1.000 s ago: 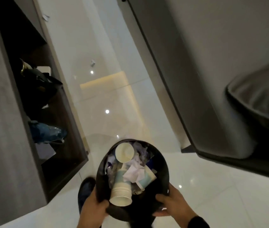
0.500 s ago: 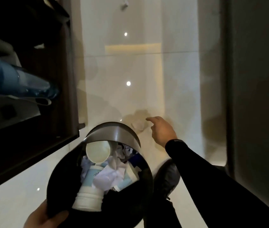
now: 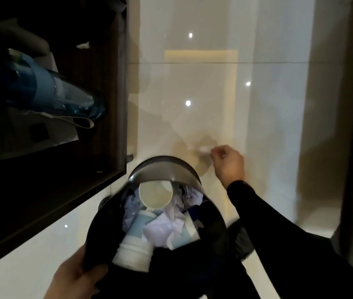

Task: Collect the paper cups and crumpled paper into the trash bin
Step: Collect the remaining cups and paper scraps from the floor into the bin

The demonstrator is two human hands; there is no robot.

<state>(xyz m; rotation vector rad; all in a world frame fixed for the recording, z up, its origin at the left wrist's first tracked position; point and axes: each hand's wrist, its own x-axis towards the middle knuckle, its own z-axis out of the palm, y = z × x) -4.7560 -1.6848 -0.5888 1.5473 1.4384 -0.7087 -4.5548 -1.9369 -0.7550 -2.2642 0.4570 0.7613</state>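
shelf unit (image 3: 115, 104) left — trash bin (image 3: 164, 169) beside, floor (image 3: 192, 83)

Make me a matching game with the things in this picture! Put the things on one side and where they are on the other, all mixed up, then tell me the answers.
Things:
1. Left hand
2. Right hand
3. White paper cup with its open mouth facing up
4. Blue see-through bottle-shaped thing

Places:
A. On the dark wooden shelf
B. Inside the round black trash bin, on top of crumpled white paper
C. Gripping the bin's near rim
D. Reaching down at a small white scrap on the shiny pale floor

Pairs: 1-C, 2-D, 3-B, 4-A
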